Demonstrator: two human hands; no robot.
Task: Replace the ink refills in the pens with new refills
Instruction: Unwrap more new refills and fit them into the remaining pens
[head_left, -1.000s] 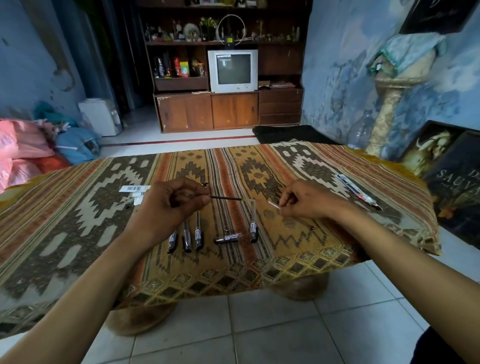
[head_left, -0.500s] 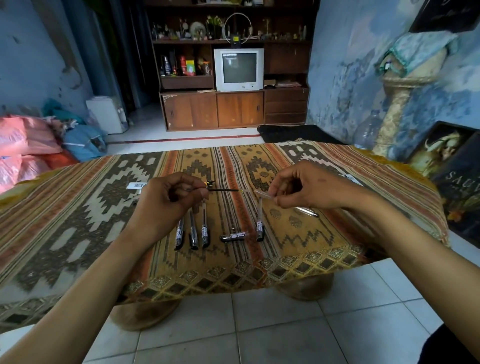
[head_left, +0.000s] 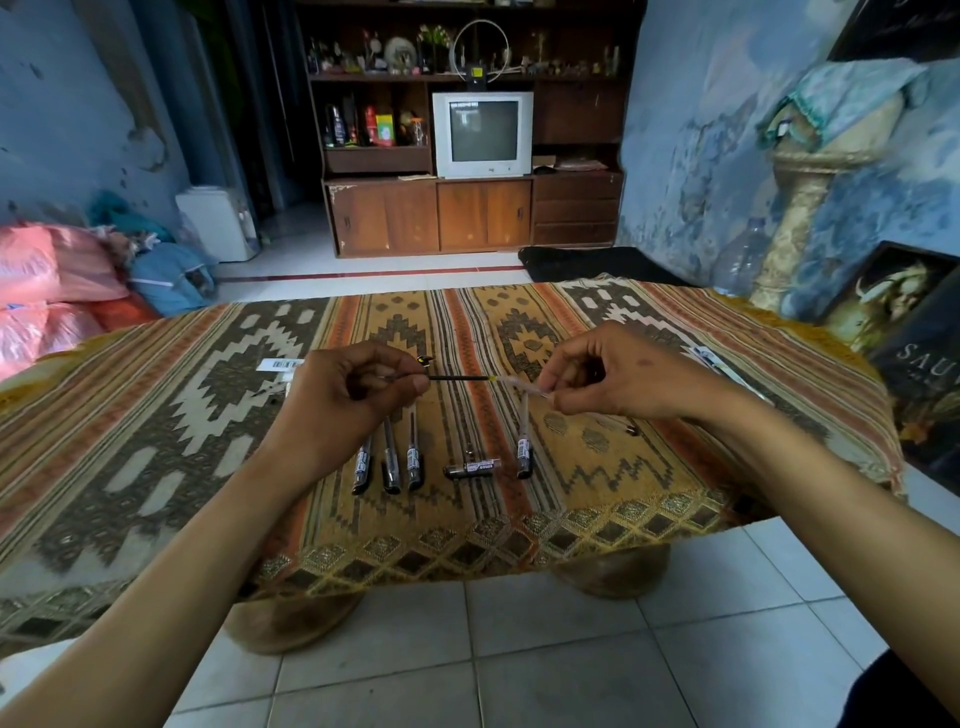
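- Patterned tablecloth (head_left: 649, 467) carries spare pens (head_left: 388, 457) at six o'clock.
- I keep left hand (head_left: 343, 405) pinching the refill (head_left: 460, 378); right hand (head_left: 623, 379) pinching the clear barrel (head_left: 519, 385), both aligned straight.

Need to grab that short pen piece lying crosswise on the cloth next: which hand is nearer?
Roughly equal. The crosswise pen piece lies between both: left hand up-left, right hand up-right.

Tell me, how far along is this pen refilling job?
Hard to call anything finished. Three pens lie side by side on the cloth, but I can't tell whether they hold new refills. In hand: the left hand pinches a dark refill and the right hand holds a clear barrel, tips meeting. Left: a short pen part and another pen lying loose.
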